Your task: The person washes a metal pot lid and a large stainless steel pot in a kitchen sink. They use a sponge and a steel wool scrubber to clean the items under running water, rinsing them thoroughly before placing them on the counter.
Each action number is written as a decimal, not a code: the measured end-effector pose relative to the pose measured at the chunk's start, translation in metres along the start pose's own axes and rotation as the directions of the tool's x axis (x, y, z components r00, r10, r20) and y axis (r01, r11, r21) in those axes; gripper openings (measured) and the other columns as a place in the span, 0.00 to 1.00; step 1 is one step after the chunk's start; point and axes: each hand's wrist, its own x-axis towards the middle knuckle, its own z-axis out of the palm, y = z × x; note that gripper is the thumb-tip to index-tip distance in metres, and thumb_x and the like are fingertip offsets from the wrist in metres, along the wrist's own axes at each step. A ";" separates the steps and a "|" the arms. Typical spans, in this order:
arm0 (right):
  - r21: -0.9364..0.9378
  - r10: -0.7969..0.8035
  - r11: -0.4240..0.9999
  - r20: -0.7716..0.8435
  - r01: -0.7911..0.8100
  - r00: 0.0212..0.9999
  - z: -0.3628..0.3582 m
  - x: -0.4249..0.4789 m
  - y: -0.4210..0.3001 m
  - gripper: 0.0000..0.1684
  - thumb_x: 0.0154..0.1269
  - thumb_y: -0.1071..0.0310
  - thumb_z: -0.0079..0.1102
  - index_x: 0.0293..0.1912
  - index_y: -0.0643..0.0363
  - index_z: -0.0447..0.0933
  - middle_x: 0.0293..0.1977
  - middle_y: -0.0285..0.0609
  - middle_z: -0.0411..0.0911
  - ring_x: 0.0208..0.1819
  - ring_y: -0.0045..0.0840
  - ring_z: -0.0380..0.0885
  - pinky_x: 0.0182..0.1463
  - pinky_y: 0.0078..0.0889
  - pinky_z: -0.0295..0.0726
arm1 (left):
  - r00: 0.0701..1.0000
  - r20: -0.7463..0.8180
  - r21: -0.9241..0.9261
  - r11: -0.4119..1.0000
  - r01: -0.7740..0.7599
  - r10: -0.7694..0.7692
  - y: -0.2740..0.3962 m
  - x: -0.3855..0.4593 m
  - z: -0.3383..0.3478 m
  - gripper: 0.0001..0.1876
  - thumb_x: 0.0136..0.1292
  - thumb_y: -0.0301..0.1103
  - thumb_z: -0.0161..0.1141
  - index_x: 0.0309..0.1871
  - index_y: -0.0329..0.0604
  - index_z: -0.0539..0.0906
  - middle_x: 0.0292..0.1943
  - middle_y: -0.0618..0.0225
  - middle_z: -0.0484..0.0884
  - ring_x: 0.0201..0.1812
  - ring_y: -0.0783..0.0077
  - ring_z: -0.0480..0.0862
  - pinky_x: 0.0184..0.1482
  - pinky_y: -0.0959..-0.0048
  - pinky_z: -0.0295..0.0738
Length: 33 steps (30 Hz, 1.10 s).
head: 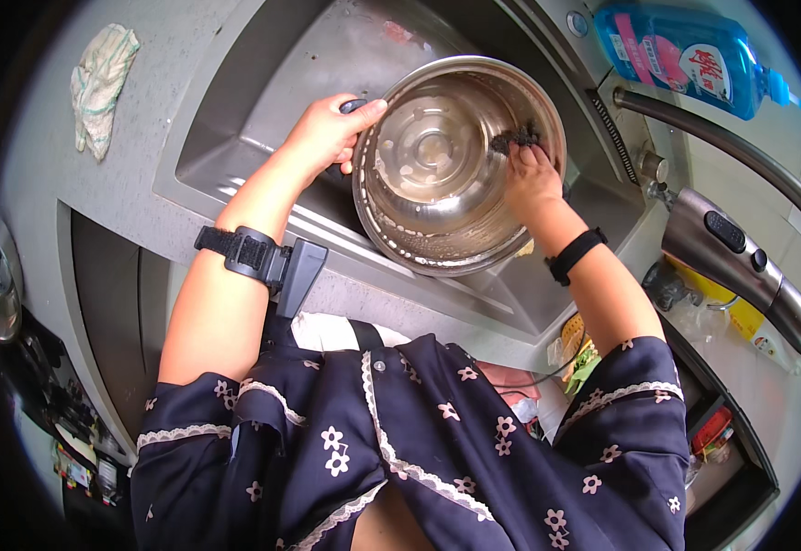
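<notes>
A round stainless steel pot [435, 200] is tilted in the grey sink [283, 89], its open mouth facing me. Soapy water and suds lie on its bottom and cling to the inner wall. My left hand [331, 131] grips the pot's dark side handle [352, 105], thumb on the rim. Inside the pot, my right hand [534, 175] presses a dark scouring pad [516, 138] against the right inner wall. The fingertips are partly hidden by the pad.
To the right, a pull-out faucet head [724, 241] and its curved spout [731, 131] stand beside the sink. A bottle of blue dish soap [682, 58] is at the upper right. A folded cloth [103, 89] lies on the counter [145, 138] at left.
</notes>
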 end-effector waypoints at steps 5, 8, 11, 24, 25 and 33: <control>0.745 -0.303 0.664 0.347 -0.064 0.887 -0.045 0.001 -0.075 0.17 0.57 0.71 0.47 0.45 0.64 0.77 0.46 0.56 0.76 0.50 0.42 0.75 0.56 0.38 0.72 | 0.999 -0.031 0.041 0.999 0.026 -0.024 0.000 0.004 0.002 0.17 0.62 0.47 0.59 0.32 0.41 0.73 0.14 0.80 0.64 0.12 0.87 0.59 0.13 0.82 0.59; 0.993 -0.055 0.109 -0.037 0.043 0.998 -0.072 0.018 -0.112 0.16 0.52 0.69 0.51 0.41 0.63 0.78 0.40 0.55 0.78 0.44 0.46 0.76 0.49 0.39 0.74 | 0.999 -0.051 0.040 0.999 0.006 -0.004 0.001 -0.001 0.008 0.17 0.63 0.47 0.58 0.31 0.41 0.73 0.13 0.80 0.63 0.11 0.87 0.59 0.13 0.82 0.59; 0.973 -0.213 0.127 -0.162 0.192 0.964 -0.051 0.015 -0.093 0.16 0.52 0.68 0.55 0.42 0.59 0.78 0.39 0.52 0.79 0.42 0.44 0.77 0.47 0.37 0.75 | 0.999 -0.042 0.044 0.999 0.028 -0.027 0.000 0.000 0.003 0.17 0.62 0.47 0.59 0.31 0.41 0.73 0.13 0.80 0.64 0.12 0.87 0.60 0.13 0.81 0.60; 0.772 -0.323 0.631 0.349 -0.074 0.880 -0.030 0.008 -0.071 0.15 0.58 0.70 0.49 0.43 0.62 0.79 0.43 0.53 0.78 0.47 0.40 0.77 0.52 0.36 0.74 | 0.998 0.032 -0.033 0.998 0.062 -0.061 0.002 -0.001 0.007 0.17 0.62 0.45 0.60 0.30 0.40 0.72 0.13 0.79 0.63 0.11 0.86 0.60 0.14 0.81 0.63; 0.745 -0.298 0.659 0.388 -0.106 0.872 -0.030 0.008 -0.067 0.15 0.58 0.71 0.49 0.43 0.62 0.79 0.43 0.52 0.78 0.48 0.40 0.77 0.51 0.37 0.74 | 0.997 0.022 -0.025 0.997 0.071 -0.070 0.001 0.000 0.009 0.17 0.62 0.45 0.60 0.30 0.40 0.72 0.13 0.79 0.63 0.11 0.86 0.60 0.15 0.81 0.63; 0.886 -0.345 0.463 0.200 -0.019 0.917 -0.022 0.011 -0.089 0.16 0.55 0.67 0.52 0.41 0.63 0.80 0.42 0.56 0.78 0.46 0.42 0.78 0.49 0.38 0.75 | 0.997 -0.002 -0.004 0.997 0.078 -0.078 0.005 -0.002 0.008 0.17 0.63 0.46 0.58 0.32 0.39 0.72 0.12 0.79 0.63 0.11 0.85 0.61 0.16 0.80 0.64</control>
